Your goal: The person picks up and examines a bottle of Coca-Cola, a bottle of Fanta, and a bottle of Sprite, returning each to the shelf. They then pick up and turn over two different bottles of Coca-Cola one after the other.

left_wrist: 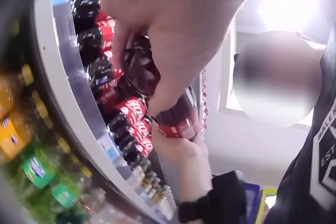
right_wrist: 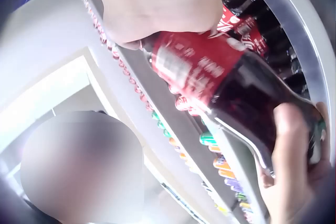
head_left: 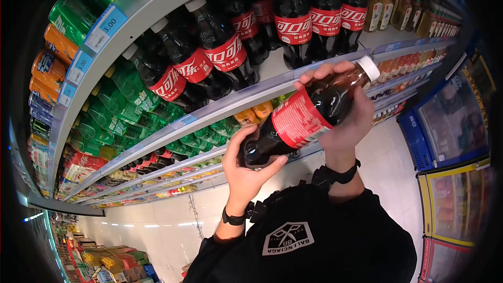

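Note:
Both hands hold one large cola bottle (head_left: 301, 120) with a red label and white cap, tilted with its cap toward the upper right. My left hand (head_left: 246, 165) cups the base, its thumb along the near side and its fingers round the far side. Around the upper part curls my right hand (head_left: 353, 120), its fingertips showing over the far edge just below the shoulder. Small print and a pale panel on the label (right_wrist: 191, 69) face the right wrist camera. In the left wrist view, the dark base (left_wrist: 140, 71) shows between the left fingers and thumb.
Matching cola bottles (head_left: 225, 52) line the shelf behind, with green soda bottles (head_left: 115, 102) to the left. The shelf edge (head_left: 209, 102) runs close behind the held bottle. Freezers (head_left: 445, 120) stand at the right, cartons (head_left: 115, 262) at the lower left.

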Tool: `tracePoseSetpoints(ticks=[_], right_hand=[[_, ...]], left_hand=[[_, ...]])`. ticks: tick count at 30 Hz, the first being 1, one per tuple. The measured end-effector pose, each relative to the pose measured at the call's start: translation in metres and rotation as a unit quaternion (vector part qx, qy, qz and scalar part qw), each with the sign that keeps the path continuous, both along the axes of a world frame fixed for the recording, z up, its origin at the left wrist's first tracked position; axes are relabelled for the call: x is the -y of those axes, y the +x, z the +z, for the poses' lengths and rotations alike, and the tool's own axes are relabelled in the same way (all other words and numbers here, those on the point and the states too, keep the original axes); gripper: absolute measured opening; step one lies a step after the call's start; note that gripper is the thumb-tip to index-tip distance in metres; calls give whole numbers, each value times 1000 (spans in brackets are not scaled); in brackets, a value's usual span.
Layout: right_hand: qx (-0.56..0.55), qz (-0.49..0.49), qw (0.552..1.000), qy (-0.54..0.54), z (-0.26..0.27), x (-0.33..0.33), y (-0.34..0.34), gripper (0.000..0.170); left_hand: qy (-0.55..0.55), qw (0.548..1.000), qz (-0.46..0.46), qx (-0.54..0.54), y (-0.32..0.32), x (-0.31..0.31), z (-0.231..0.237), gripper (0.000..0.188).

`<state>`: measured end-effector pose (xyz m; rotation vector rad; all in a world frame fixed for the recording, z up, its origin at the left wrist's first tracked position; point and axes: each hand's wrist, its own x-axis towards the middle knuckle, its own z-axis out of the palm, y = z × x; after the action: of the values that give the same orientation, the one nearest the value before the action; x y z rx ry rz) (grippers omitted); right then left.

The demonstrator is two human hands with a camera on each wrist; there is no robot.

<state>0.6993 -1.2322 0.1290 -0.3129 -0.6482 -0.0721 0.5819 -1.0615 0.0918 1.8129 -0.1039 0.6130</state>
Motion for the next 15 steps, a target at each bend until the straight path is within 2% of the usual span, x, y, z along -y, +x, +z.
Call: tracePoseSetpoints(ticks=[1, 2, 3, 4, 5, 6, 7, 9, 11, 12, 13, 14, 15], right_hand=[[59, -10, 998, -35, -4, -1, 10, 56], [86, 24, 995, -49, -7, 0, 16, 65], [113, 58, 990, -64, -8, 1, 20, 74], [114, 58, 990, -63, -8, -1, 20, 74], [102, 96, 989, -55, -7, -6, 19, 88], [90, 133, 986, -46, -6, -10, 17, 104], [92, 137, 985, -46, -6, -12, 13, 104], [57, 198, 976, -72, -7, -12, 5, 119], [97, 224, 965, -97, -20, -7, 15, 120], [74, 216, 971, -75, -21, -5, 15, 111], [75, 221, 969, -76, -20, -1, 16, 111], [29, 211, 970, -121, -15, 6, 16, 104], [-16, 199, 966, -165, -9, 12, 16, 96]], left_hand=[[0, 1000, 0, -2, -1, 2, -3, 71], [-183, 975, -100, -75, 0, 3, -5, 71], [-358, 902, -194, -144, 1, 5, -7, 72], [-418, 843, -286, -183, 3, 6, -5, 67], [-460, 806, -300, -221, 6, 10, -14, 69], [-541, 720, -344, -265, 12, 11, -16, 73], [-613, 621, -383, -302, 18, 13, -18, 78], [-654, 551, -397, -333, 21, 19, -33, 81], [-625, 563, -420, -341, 26, 26, -39, 84], [-618, 581, -439, -297, 30, 31, -39, 84], [-620, 582, -437, -293, 30, 39, -37, 84], [-540, 722, -318, -294, 29, 50, -25, 82], [-438, 833, -185, -283, 29, 57, -19, 80]])
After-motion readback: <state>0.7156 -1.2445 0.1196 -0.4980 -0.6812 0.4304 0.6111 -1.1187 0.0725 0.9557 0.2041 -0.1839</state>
